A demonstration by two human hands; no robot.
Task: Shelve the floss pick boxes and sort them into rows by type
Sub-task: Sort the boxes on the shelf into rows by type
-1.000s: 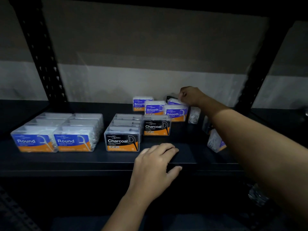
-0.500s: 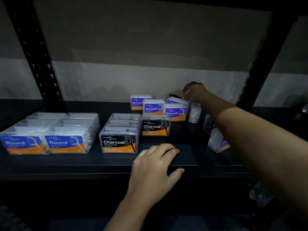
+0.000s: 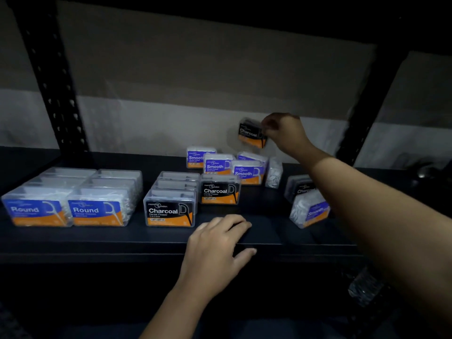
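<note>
- Right hand (image 3: pixel 285 134) pinches a Charcoal box (image 3: pixel 252 133) in the air above the Smooth boxes (image 3: pixel 247 172).
- Left hand (image 3: pixel 217 245) rests flat, fingers relaxed, on the shelf edge (image 3: pixel 97 243).

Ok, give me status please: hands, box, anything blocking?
Right hand holds Charcoal box above Smooth boxes. Left hand rests on shelf edge. Nothing blocking.

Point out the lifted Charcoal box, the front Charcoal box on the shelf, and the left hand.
Lifted Charcoal box (image 3: pixel 250 134): head view, on its black front label.
Front Charcoal box (image 3: pixel 168 212): head view, on its label.
Left hand (image 3: pixel 216 243): head view, back of the hand.
</note>
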